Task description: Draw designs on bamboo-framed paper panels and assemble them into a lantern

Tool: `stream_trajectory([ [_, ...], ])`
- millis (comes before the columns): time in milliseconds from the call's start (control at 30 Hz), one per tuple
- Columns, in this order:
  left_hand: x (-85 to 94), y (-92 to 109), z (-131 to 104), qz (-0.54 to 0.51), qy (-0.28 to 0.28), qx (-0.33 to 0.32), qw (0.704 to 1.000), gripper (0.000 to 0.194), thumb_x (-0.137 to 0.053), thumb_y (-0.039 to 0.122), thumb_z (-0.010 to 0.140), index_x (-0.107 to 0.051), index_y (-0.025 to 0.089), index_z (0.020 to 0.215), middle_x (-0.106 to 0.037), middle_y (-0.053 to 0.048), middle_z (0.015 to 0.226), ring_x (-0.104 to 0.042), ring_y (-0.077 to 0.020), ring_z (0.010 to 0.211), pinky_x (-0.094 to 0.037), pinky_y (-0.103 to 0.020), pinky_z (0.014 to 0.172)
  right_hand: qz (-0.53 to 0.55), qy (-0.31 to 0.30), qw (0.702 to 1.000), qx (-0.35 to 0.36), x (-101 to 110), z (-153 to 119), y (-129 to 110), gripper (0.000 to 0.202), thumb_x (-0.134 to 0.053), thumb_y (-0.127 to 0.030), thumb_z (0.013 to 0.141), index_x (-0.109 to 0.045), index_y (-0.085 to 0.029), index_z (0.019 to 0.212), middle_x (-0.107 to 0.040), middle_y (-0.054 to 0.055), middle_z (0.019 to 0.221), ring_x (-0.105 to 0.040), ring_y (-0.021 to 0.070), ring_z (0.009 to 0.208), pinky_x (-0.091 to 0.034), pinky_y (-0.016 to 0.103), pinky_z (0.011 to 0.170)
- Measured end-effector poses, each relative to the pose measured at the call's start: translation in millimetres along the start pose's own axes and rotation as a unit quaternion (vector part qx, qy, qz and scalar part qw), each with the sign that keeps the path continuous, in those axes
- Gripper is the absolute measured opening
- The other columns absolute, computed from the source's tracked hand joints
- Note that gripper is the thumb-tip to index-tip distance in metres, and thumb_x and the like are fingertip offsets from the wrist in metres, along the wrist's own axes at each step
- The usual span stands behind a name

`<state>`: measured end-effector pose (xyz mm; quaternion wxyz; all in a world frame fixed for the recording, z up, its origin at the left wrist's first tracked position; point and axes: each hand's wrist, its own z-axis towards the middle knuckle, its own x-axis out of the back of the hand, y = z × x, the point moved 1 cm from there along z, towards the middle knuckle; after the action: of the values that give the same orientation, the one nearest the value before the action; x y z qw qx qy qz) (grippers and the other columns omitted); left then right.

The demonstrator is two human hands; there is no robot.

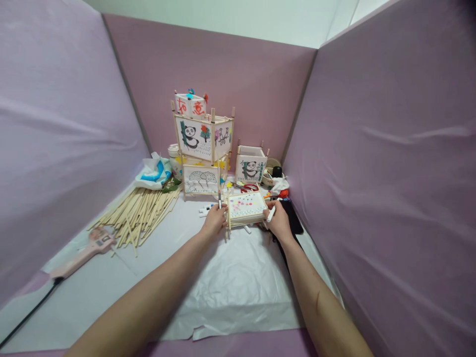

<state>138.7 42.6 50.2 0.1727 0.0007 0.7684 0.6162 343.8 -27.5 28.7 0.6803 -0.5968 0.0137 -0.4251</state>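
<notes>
A small stick-framed box with a coloured drawing [246,204] on its upper panel lies between my hands. My left hand [214,219] is closed at its left edge, with a slim pen [219,199] upright at the fingers. My right hand [278,221] is closed on a white marker [271,213] and touches the box's right corner. Behind stands a tall tiered lantern with panda and mushroom drawings [194,139]. To its right is a smaller panda-drawn box [250,168].
Wooden sticks [143,213] lie piled at the left, beside a pink glue gun [84,253] with a black cord. A tissue pack [154,171] sits behind them. Red-handled scissors [249,188], a bowl [273,166] and a black object [293,218] are at the right. Pink cloth walls enclose the table.
</notes>
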Motion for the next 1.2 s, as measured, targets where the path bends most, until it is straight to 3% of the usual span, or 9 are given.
stream_trajectory([
  [100, 0.4, 12, -22, -0.028, -0.001, 0.000, 1.000, 0.019, -0.064, 0.023, 0.080, -0.050, 0.018, 0.093, -0.045, 0.006, 0.072, -0.022, -0.0020, 0.044, -0.018, -0.018, 0.043, 0.068, 0.032, 0.997, 0.002, 8, -17, -11, 0.028, -0.058, -0.034, 0.078, -0.057, -0.020, 0.103, -0.074, 0.012, 0.107, -0.069, 0.0248, 0.093, -0.053, 0.039, 0.088],
  [167, 9.7, 19, -49, -0.038, -0.008, -0.004, 0.999, 0.021, -0.067, 0.028, 0.081, -0.054, 0.019, 0.095, -0.038, 0.007, 0.066, -0.026, -0.0037, 0.046, -0.020, -0.018, 0.044, 0.134, 0.037, 0.990, 0.011, 13, -37, -20, 0.028, -0.061, -0.034, 0.079, -0.056, -0.020, 0.103, -0.072, 0.015, 0.117, -0.070, 0.0255, 0.100, -0.054, 0.041, 0.091],
  [267, 39.8, 25, -102, -0.036, -0.007, -0.015, 0.999, 0.035, -0.071, 0.039, 0.079, -0.061, 0.019, 0.106, -0.027, 0.009, 0.060, -0.026, -0.0064, 0.049, -0.021, -0.018, 0.045, 0.214, -0.002, 0.977, 0.017, 12, -78, -36, 0.025, -0.064, -0.035, 0.083, -0.053, -0.022, 0.102, -0.065, 0.017, 0.135, -0.070, 0.0264, 0.111, -0.054, 0.044, 0.098],
  [400, 92.0, 12, -169, -0.019, 0.069, 0.021, 0.997, 0.052, -0.077, 0.053, 0.073, -0.062, 0.021, 0.111, -0.030, 0.009, 0.059, -0.025, -0.0078, 0.051, -0.024, -0.019, 0.045, 0.223, -0.096, 0.970, 0.024, -5, -137, -50, 0.015, -0.061, -0.032, 0.089, -0.052, -0.025, 0.098, -0.063, 0.016, 0.140, -0.066, 0.0261, 0.122, -0.053, 0.043, 0.101],
  [533, 127.9, -11, -207, -0.005, 0.125, 0.078, 0.989, 0.060, -0.078, 0.060, 0.070, -0.061, 0.020, 0.112, -0.032, 0.009, 0.058, -0.026, -0.0086, 0.052, -0.027, -0.020, 0.046, 0.196, -0.181, 0.964, 0.009, -24, -173, -51, 0.013, -0.060, -0.030, 0.090, -0.051, -0.025, 0.099, -0.062, 0.014, 0.142, -0.067, 0.0245, 0.121, -0.052, 0.042, 0.102],
  [767, 143.7, -24, -214, -0.007, 0.111, 0.109, 0.988, 0.060, -0.074, 0.060, 0.074, -0.059, 0.020, 0.117, -0.030, 0.009, 0.058, -0.025, -0.0089, 0.054, -0.027, -0.019, 0.048, 0.057, -0.251, 0.966, 0.005, -28, -184, -45, 0.021, -0.058, -0.027, 0.088, -0.054, -0.026, 0.109, -0.067, 0.009, 0.134, -0.068, 0.0267, 0.113, -0.051, 0.046, 0.098],
  [1000, 148.2, -19, -207, -0.008, 0.121, 0.103, 0.987, 0.055, -0.076, 0.055, 0.073, -0.061, 0.021, 0.114, -0.034, 0.008, 0.058, -0.029, -0.0091, 0.053, -0.029, -0.019, 0.047, 0.041, -0.244, 0.969, 0.025, -30, -180, -52, 0.019, -0.058, -0.023, 0.087, -0.059, -0.025, 0.106, -0.073, 0.007, 0.121, -0.070, 0.0247, 0.103, -0.054, 0.041, 0.090],
  [1200, 148.4, -18, -199, -0.015, 0.135, 0.105, 0.985, 0.049, -0.077, 0.050, 0.072, -0.063, 0.022, 0.109, -0.037, 0.008, 0.059, -0.031, -0.0087, 0.050, -0.030, -0.019, 0.045, 0.034, -0.245, 0.968, 0.041, -36, -170, -55, 0.021, -0.059, -0.023, 0.086, -0.059, -0.026, 0.107, -0.072, 0.006, 0.120, -0.068, 0.0247, 0.107, -0.053, 0.043, 0.093],
])
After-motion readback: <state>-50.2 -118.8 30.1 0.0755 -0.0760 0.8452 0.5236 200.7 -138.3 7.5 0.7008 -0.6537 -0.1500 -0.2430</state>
